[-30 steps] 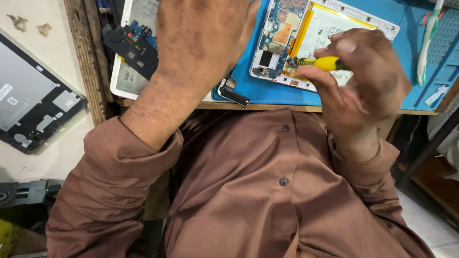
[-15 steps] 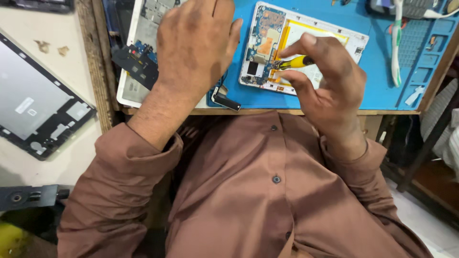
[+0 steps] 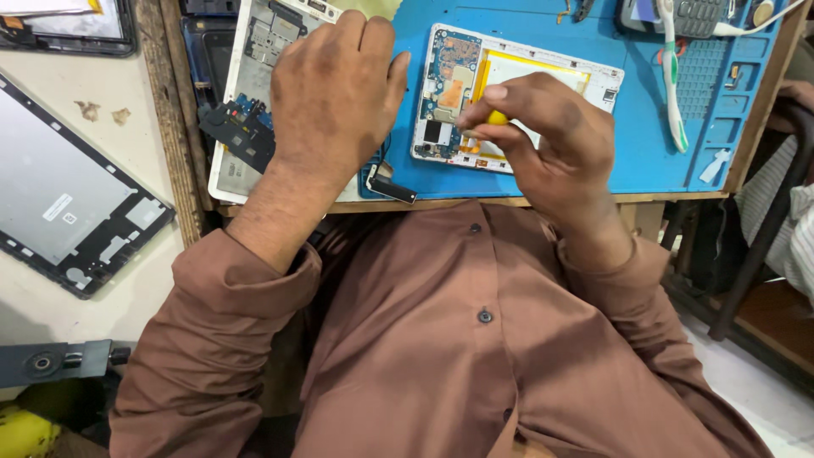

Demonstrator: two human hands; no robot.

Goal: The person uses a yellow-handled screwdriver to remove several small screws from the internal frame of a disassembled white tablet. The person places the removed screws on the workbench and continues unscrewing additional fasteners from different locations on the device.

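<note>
A yellow-handled screwdriver (image 3: 497, 117) is pinched between the thumb and fingers (image 3: 509, 92) of the right hand (image 3: 551, 136), closed narrowly around the handle; its tip is hidden beneath them. The tool is held over an opened tablet (image 3: 517, 93), which lies on the blue mat (image 3: 661, 161) directly under the fingers. The tablet's back is already off: the circuit boards at the left end and the pale battery behind the fingers are exposed. Whether any screw is being turned, or how many remain, cannot be told.

The left hand (image 3: 335, 89) is laid flat, fingers together and curled slightly, on a second white frame (image 3: 254, 68) at the bench (image 3: 178, 144) edge. Nothing appears to be gripped by it. A small dark board (image 3: 242, 127) lies just left of its wrist, and a loose black part (image 3: 390, 182) sits just below its heel.

Farther left of the left fingers, a separated screen panel (image 3: 68, 203) rests face down on a pale surface. Beyond the right fingers, a white brush (image 3: 674, 85) lies on the mat.

The disassembly is judged well advanced, with internal work still under way.
</note>
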